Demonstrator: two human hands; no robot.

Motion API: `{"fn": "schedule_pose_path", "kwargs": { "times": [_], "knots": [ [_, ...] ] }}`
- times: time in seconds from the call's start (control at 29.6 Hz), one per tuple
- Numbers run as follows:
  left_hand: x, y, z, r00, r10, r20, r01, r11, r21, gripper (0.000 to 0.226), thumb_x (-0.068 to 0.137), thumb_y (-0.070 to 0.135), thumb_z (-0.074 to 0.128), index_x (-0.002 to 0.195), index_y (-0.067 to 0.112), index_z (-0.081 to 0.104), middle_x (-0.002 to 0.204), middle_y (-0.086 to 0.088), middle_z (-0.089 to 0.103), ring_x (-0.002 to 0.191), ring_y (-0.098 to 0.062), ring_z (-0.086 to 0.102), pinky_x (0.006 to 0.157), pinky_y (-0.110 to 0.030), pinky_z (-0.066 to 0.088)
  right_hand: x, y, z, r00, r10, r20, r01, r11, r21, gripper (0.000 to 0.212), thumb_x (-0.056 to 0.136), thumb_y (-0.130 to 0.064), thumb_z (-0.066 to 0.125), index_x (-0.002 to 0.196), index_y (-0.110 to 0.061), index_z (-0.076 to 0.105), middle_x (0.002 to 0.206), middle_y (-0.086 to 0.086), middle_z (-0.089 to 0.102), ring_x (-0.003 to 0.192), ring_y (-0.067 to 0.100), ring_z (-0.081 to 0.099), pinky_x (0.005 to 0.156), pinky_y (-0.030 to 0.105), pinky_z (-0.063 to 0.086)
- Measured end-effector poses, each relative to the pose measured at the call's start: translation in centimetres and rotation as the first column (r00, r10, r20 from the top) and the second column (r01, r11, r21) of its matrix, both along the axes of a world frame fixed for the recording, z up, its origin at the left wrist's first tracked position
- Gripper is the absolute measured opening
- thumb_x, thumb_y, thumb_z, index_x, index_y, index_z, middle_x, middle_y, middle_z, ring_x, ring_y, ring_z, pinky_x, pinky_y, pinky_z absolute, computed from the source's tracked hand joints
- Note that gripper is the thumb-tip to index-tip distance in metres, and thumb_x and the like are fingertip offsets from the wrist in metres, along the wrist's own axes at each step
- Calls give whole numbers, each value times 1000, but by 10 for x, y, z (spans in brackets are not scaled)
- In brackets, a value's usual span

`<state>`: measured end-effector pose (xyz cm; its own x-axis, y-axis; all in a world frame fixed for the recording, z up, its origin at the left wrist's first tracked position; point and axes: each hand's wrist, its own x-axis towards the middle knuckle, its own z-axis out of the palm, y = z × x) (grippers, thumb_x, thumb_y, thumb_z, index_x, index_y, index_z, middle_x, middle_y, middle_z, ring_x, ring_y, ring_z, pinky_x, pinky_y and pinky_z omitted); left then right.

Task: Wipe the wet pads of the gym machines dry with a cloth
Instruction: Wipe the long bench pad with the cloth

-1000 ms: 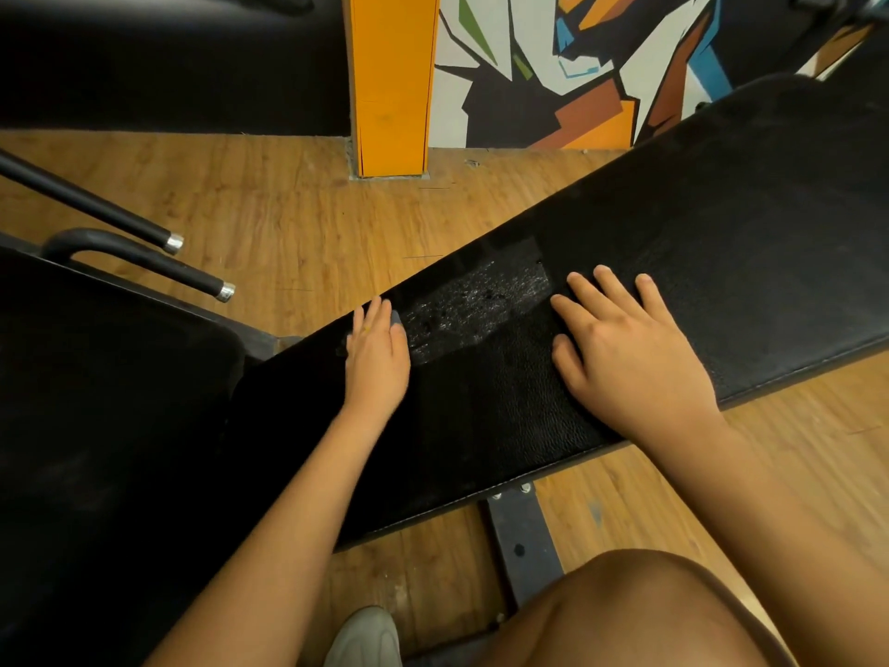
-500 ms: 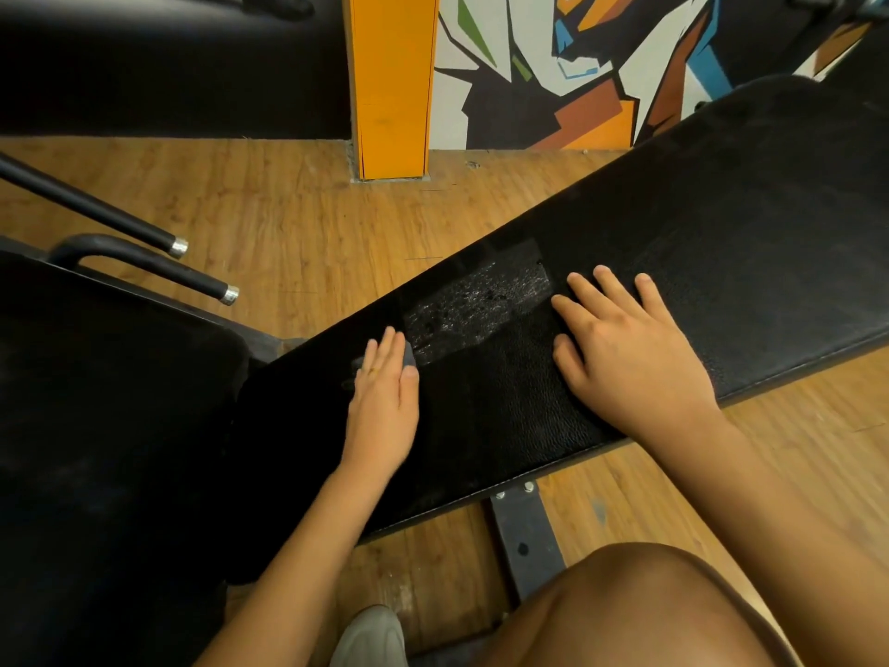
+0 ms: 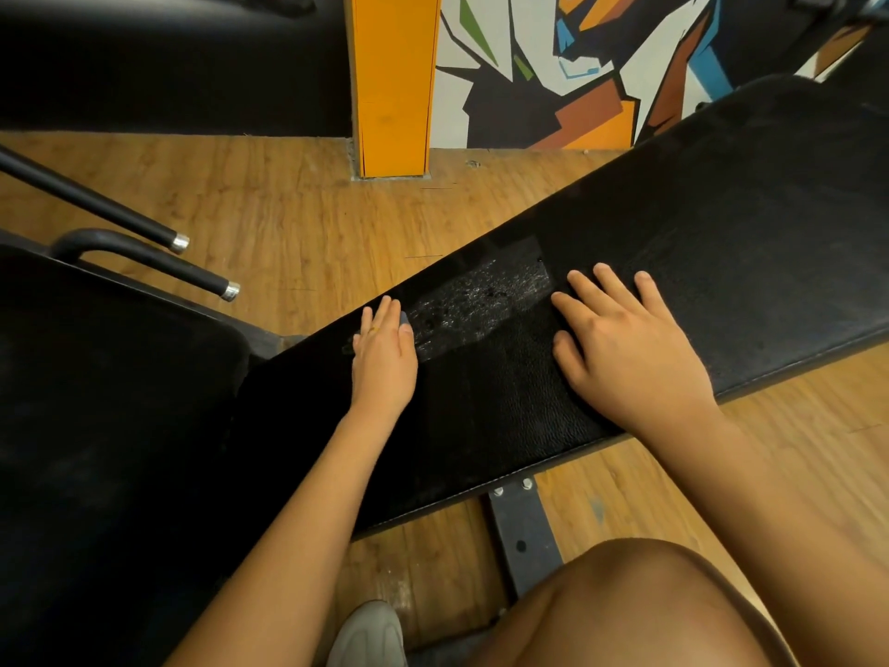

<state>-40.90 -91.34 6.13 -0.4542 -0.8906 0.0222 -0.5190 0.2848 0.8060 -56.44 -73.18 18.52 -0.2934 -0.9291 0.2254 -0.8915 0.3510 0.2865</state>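
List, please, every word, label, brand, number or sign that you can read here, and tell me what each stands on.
None: no readable text anywhere in the head view.
The painted wall mural shows only abstract coloured shapes, no letters.
The black leather bench pad, the orange pillar and the grey shoe carry no visible label, brand or number.

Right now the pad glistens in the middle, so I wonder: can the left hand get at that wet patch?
Probably yes. The left hand lies flat on the pad right beside the wet patch, which is bare; the right hand rests at its far side, not over it.
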Motion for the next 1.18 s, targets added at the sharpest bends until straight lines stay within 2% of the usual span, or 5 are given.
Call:
{"fn": "schedule_pose_path", "kwargs": {
  "times": [0.17, 0.34, 0.78, 0.98, 1.18],
  "knots": [
    [32, 49, -3, 999, -28, -25, 28, 1000, -11, 51, 110, 28, 31, 160, 25, 24, 167, 12, 17, 154, -6, 4, 122, -39, 13, 0, 1, 0, 1000, -2, 1, 2, 1000, 10, 56, 97, -38, 32, 137, -10, 59, 148, 16, 52, 144, 37, 39, 117, 59, 27],
    [56, 78, -10, 990, -118, -81, 115, 992, -43, 49, 109, 25, 35, 158, 26, 26, 163, 19, 15, 152, 1, 1, 124, -31, 6, -1, 1, -1, 1000, 7, -2, -7, 1000, 5, 56, 97, -38, 32, 137, -10, 58, 148, 16, 51, 144, 37, 39, 117, 59, 27],
    [-25, -47, 11, 998, -54, 14, 54, 998, 10, 51, 111, 26, 26, 160, 14, 24, 168, 1, 20, 156, -20, 4, 125, -45, 5, 0, -1, -2, 1000, -4, -2, 4, 1000, -8, 56, 95, -38, 32, 135, -11, 61, 147, 15, 53, 143, 36, 40, 116, 59, 27],
    [7, 9, 1, 998, -52, 22, 51, 999, 4, 51, 110, 27, 26, 161, 21, 21, 169, 7, 14, 155, -11, 3, 123, -42, 10, 0, 0, -2, 1000, -1, -4, 1, 1000, -12, 56, 96, -38, 32, 136, -11, 60, 146, 15, 54, 143, 36, 40, 116, 59, 27],
    [56, 99, -10, 988, -138, -73, 134, 989, -54, 50, 110, 27, 31, 158, 27, 21, 163, 20, 12, 151, 4, -2, 125, -30, 7, 0, 0, -2, 1000, 4, -8, -5, 1000, -10, 55, 96, -38, 33, 136, -10, 60, 146, 16, 53, 143, 37, 40, 116, 59, 27]
  ]
}}
